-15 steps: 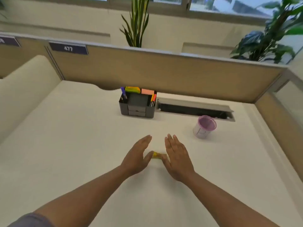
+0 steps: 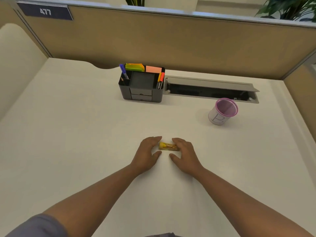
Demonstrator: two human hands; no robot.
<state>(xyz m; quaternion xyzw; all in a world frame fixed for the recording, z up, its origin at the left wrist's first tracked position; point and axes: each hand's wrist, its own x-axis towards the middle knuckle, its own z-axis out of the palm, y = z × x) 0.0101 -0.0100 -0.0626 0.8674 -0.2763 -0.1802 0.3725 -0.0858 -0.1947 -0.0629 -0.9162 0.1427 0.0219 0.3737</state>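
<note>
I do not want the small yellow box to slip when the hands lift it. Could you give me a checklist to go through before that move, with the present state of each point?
1. Small yellow box lies on its side on the desk, between both hands: ok.
2. Left hand cupped at the yellow-capped end: ok.
3. Right hand curled over the other end: ok.
4. Firm grip by either hand: cannot tell.
5. Cap fully closed: cannot tell.
6. Pink mesh cup stands mouth up, apart from the hands: ok.
</note>
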